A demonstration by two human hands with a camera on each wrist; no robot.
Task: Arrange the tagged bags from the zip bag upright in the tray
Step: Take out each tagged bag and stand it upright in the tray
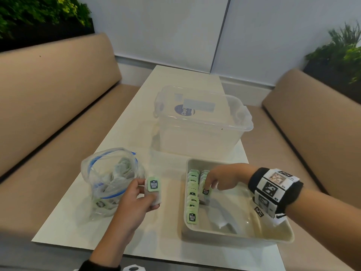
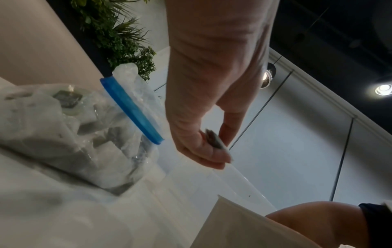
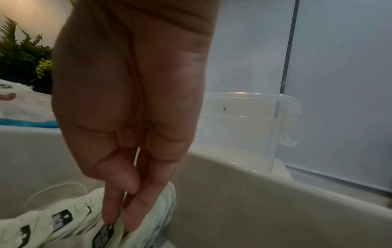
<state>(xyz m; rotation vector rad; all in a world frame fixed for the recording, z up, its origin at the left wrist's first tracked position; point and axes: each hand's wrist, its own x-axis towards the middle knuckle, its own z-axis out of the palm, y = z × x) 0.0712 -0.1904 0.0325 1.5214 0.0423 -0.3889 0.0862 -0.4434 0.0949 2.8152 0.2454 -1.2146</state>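
A clear zip bag (image 1: 111, 178) with a blue seal stands open at the left, several tagged tea bags inside; it shows too in the left wrist view as the zip bag (image 2: 74, 134). My left hand (image 1: 140, 194) pinches one tagged bag (image 1: 153, 189) with a green tag, just right of the zip bag. The beige tray (image 1: 273, 234) holds two rows of upright tagged bags (image 1: 192, 200) along its left side. My right hand (image 1: 212, 182) pinches the front bag (image 1: 205, 193) of the second row; in the right wrist view its fingers (image 3: 135, 209) press into that bag (image 3: 163, 209).
A large clear plastic tub (image 1: 201, 122) stands behind the tray on the white table (image 1: 93, 222). Tan bench seats (image 1: 48, 98) flank the table on both sides. The tray's right half holds no bags.
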